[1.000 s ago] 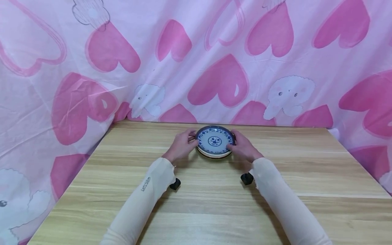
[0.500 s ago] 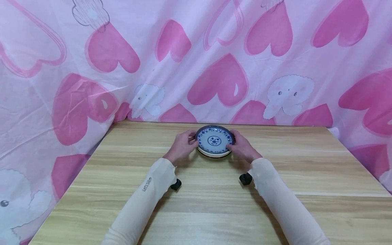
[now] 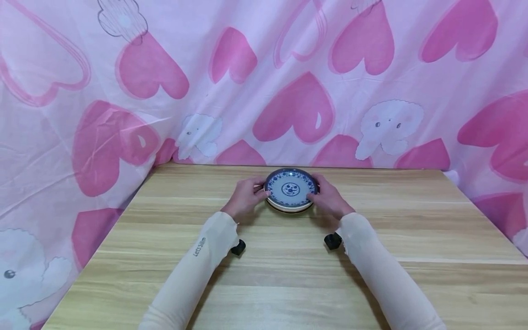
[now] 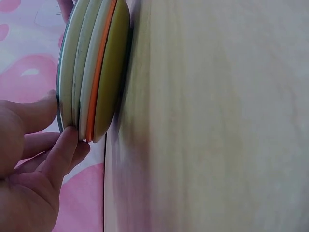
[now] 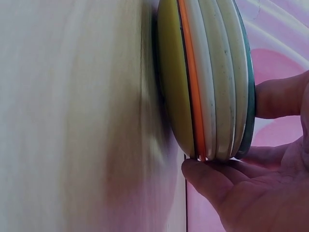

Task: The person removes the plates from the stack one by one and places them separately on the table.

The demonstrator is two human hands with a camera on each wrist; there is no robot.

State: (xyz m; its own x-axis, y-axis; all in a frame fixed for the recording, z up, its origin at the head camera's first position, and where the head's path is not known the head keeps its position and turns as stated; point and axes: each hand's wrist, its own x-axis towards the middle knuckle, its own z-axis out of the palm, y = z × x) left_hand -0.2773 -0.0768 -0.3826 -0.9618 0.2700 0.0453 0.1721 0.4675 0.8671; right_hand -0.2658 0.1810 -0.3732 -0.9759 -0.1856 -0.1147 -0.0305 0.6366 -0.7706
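Note:
A stack of several plates sits near the back of the wooden table in the head view. Its top plate is white with a blue floral pattern and a dark rim. From the side, the left wrist view shows cream plates above an orange-rimmed one, with a yellow-olive plate at the bottom. My left hand holds the stack's left side, thumb at the top rim and fingertips against the plate edges. Opposite it, my right hand grips the right side, its thumb on the top plate's rim.
The wooden table ends at a pink heart-patterned cloth, which hangs behind it and at both sides. Black wrist cameras show beneath both pale sleeves.
Both hands and the stack of plates stay nearly in place. Only a slight shift of the whole head view shows.

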